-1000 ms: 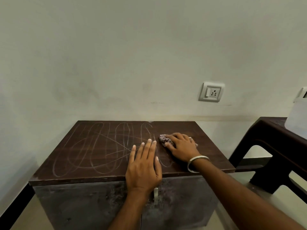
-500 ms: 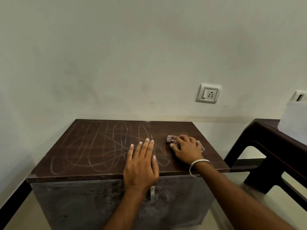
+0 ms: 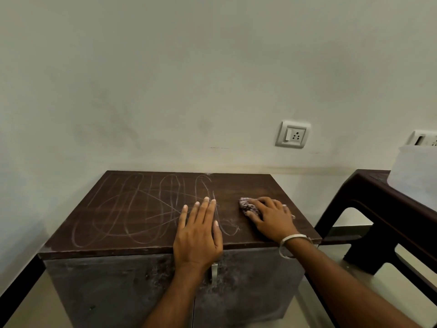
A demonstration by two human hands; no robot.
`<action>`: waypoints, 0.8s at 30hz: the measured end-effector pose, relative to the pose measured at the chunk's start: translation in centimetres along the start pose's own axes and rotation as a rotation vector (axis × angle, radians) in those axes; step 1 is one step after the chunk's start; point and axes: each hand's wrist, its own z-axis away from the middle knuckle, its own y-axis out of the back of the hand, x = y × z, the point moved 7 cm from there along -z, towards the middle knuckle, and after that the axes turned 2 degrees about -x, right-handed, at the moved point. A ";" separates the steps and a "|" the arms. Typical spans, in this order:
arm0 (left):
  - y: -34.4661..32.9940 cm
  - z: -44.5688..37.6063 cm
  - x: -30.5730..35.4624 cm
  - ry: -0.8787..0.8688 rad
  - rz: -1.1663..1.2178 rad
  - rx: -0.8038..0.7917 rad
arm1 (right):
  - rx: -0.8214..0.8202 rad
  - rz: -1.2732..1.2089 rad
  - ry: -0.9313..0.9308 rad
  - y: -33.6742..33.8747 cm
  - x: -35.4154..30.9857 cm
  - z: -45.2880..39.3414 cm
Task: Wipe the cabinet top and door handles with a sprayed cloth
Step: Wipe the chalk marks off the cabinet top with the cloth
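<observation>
No brand, label or legible word is seen; only looping white chalk scribbles (image 3: 142, 209) are drawn across the cabinet top (image 3: 236, 185), and nothing can be read in them. The cabinet top's long axis is laid left to right, parallel to the wall (image 3: 165, 91) behind it. The cloth (image 3: 248, 207) is bunched on the right part of the cabinet top, just right of the scribbles, and is gripped under the curled fingers of the right hand (image 3: 272, 218). The left hand (image 3: 198, 235) is laid flat and unclenched at the front edge, fingers pointed toward the wall, nothing held. A metal door handle (image 3: 214, 274) is seen just below it.
</observation>
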 end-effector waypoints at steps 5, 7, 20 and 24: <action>-0.2 0.0 0.0 -0.006 0.002 0.001 | 0.003 0.007 -0.125 0.6 3.0 0.6; -0.3 0.0 0.0 -0.009 0.003 0.001 | 0.009 -0.017 -0.143 0.5 2.2 0.8; 0.0 0.1 -0.4 -0.004 0.005 -0.023 | 0.048 -0.049 0.127 -0.8 -6.3 3.5; 0.2 0.2 -1.0 0.007 0.013 -0.049 | 0.056 -0.021 0.028 0.0 -2.3 4.1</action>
